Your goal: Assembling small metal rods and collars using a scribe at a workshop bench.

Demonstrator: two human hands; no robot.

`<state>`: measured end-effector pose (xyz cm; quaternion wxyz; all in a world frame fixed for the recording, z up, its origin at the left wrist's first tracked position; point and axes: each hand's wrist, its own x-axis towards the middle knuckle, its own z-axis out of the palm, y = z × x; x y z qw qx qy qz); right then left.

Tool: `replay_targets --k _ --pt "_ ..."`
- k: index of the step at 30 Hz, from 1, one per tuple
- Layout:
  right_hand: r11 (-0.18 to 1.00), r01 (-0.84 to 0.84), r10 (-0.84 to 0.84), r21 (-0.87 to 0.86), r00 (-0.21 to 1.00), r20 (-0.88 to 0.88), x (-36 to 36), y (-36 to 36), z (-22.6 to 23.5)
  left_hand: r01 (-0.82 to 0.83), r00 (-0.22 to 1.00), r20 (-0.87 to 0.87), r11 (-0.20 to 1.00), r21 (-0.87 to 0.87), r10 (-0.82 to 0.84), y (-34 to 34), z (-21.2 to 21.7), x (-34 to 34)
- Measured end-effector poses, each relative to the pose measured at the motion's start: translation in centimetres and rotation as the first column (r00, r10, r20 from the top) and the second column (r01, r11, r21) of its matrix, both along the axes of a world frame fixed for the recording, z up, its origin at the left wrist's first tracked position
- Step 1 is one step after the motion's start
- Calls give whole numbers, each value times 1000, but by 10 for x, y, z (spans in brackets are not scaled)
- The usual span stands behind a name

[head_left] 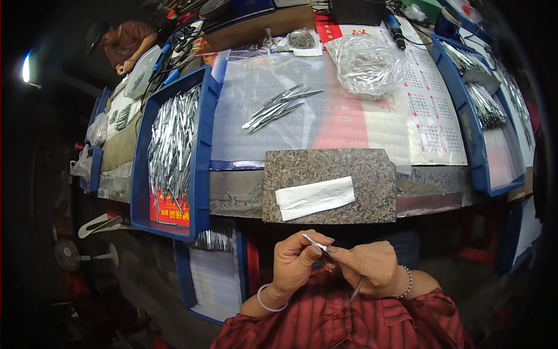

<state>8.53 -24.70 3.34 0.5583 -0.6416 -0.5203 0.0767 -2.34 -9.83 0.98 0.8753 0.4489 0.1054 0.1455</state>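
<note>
In front of my chest, both hands meet at a slim silver metal piece. My left hand, with a pale bangle at its wrist, pinches it between thumb and fingers. My right hand, wearing a beaded bracelet, has its thumb and fingers closed against the piece's lower end. A thin dark shaft pokes out below the right hand; whether it belongs to the same piece I cannot tell. Just beyond my hands, a folded white cloth or paper lies on a speckled stone slab at the table's front edge.
A blue tray of similar slim pieces stands left, another blue tray right. Several loose pieces lie on plastic sheeting beyond the slab. Farther back are a clear plastic bag and a blue-handled tool. A co-worker sits far left.
</note>
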Motion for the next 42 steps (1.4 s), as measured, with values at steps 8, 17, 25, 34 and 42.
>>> replay_targets --k 8,17,25,34,42 --pt "999 27 -24 -25 994 109 -11 3 -13 -50 996 -68 996 72 55 3 -7 -5" --pt "993 -29 59 -113 961 270 1 -4 -10 231 954 -185 971 -56 -237 29 -4 -12" --pt "923 -258 382 -286 709 592 23 18 5 719 577 -488 691 -77 -655 69 -2 -20" --pt "971 -30 127 -237 904 408 61 47 43 391 781 -593 893 223 -194 120 10 -30" --pt "862 -2 70 -507 991 115 46 56 48 339 819 -569 863 374 -75 120 0 -25"
